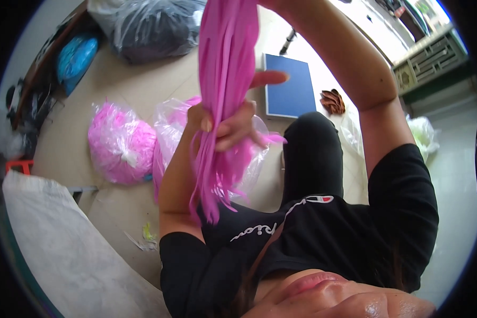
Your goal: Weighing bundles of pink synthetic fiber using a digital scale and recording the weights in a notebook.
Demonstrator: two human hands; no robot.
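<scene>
A long bundle of pink strips (227, 58) hangs upright in front of me, its loose ends fanned out and dangling below. My left hand (237, 126) is closed around the lower part, with the thumb on the near side and one finger stretched out to the right. My right arm reaches up along the right, and my right hand (270, 3) meets the upper edge of the picture beside the top of the bundle. Its fingers are cut off there, so their grip is hidden. Behind my left forearm lies an opened clear bag (169, 114) with more pink material.
A tied clear bag of pink strips (121, 146) sits on the floor at left. Farther off are a big bag of dark material (153, 32), a blue bag (77, 58), a flat blue box (290, 87) and a brown crumpled item (332, 102). A whitish sheet-covered surface (63, 244) stands near left.
</scene>
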